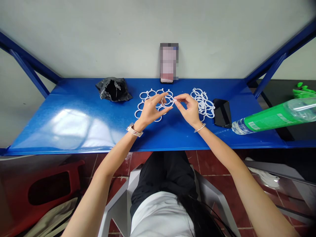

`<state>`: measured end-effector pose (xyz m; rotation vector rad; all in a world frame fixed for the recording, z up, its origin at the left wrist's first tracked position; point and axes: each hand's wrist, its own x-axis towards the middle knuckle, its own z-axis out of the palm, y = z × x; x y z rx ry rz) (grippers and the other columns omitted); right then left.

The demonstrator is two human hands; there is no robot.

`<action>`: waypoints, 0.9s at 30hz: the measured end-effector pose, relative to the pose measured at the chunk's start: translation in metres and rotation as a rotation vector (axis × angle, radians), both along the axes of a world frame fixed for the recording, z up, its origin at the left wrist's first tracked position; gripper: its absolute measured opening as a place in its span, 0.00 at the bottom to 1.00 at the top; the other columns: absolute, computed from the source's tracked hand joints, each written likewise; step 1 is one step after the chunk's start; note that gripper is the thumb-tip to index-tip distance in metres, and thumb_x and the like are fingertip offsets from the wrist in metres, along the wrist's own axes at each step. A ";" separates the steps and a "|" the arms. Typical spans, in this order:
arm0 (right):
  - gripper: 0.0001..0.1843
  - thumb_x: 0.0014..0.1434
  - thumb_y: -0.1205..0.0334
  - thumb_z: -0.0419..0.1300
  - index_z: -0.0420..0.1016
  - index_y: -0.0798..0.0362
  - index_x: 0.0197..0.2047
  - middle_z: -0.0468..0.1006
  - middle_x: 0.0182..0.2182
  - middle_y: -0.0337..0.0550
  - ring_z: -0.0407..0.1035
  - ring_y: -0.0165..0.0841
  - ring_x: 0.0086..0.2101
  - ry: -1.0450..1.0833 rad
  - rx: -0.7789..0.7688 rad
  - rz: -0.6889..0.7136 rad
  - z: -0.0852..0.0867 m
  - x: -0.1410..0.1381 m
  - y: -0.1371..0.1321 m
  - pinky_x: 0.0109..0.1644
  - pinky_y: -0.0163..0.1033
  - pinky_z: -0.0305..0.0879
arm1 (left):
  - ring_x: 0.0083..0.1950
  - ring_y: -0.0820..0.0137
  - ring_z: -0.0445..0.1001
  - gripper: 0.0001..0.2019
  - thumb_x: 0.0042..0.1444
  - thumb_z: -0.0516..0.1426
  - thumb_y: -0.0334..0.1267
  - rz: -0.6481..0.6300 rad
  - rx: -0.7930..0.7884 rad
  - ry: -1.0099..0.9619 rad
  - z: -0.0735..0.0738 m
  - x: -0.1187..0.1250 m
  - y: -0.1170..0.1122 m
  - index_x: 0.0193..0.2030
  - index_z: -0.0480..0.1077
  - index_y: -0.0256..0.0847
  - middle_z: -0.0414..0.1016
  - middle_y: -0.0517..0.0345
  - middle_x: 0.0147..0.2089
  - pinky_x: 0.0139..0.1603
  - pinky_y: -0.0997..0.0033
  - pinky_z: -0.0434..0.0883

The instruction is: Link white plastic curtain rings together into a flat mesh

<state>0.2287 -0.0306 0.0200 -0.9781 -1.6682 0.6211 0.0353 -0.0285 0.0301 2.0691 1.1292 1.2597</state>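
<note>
My left hand [151,110] and my right hand [189,108] meet above the blue table [74,112], both pinching one white plastic ring [168,101] between their fingertips. Under and behind my left hand lie several white rings laid out flat in rows [145,95]. A loose heap of white rings [203,102] sits just right of my right hand. A watch is on my left wrist and a thin bracelet on my right.
A crumpled black plastic bag [113,89] lies at the back left. A phone [169,62] leans upright against the wall. A dark phone [222,112] lies flat at the right, beside a green-labelled plastic bottle [271,118] on its side. A red stool [49,187] stands below left.
</note>
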 end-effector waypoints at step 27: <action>0.12 0.63 0.48 0.62 0.76 0.47 0.41 0.79 0.39 0.43 0.74 0.36 0.37 0.047 0.025 0.040 0.006 -0.002 -0.005 0.47 0.46 0.75 | 0.41 0.66 0.75 0.24 0.58 0.65 0.46 0.013 0.116 0.166 -0.008 -0.001 0.002 0.59 0.71 0.41 0.79 0.53 0.42 0.46 0.68 0.72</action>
